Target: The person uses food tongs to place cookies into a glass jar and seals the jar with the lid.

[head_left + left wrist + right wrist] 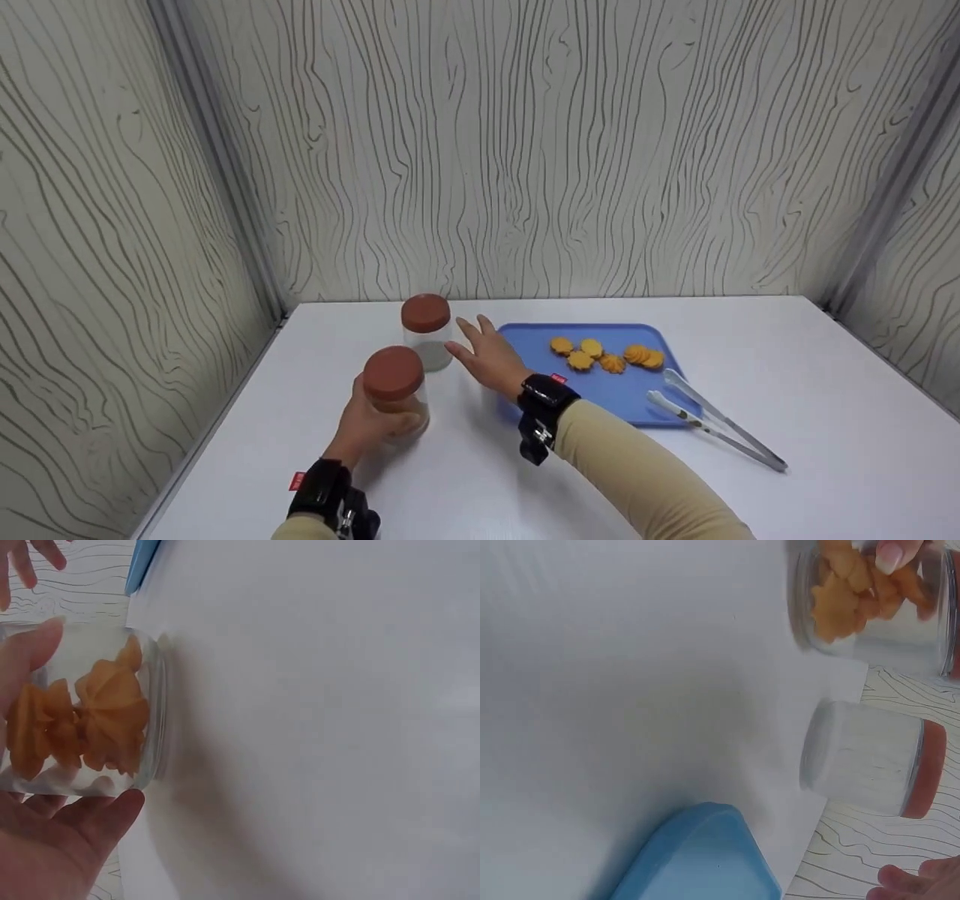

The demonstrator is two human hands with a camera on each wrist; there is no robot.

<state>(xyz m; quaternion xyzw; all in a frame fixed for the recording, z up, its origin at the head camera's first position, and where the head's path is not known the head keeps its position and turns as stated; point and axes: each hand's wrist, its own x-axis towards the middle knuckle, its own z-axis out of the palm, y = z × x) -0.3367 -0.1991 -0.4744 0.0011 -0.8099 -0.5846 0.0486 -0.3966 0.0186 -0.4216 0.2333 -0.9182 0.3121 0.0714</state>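
Observation:
My left hand (369,424) grips a clear jar (900,634) with a red-brown screw lid (394,372). Ridged, star-shaped cookies (112,709) lie inside it, seen through the wall in both wrist views. Whether the jar's base touches the table cannot be told. Behind it stands a second clear jar (862,757), its matching lid (425,313) on and no cookies visible in it. Just right of that jar my right hand (491,360) hovers with its fingers spread, holding nothing; only its fingertips show in the right wrist view.
To the right lies a blue tray (607,397) with several golden cookies (591,347) toward its back. Metal tongs (731,429) lean over the tray's front right corner onto the white table (810,375). Wood-patterned panels (480,150) stand behind and at both sides.

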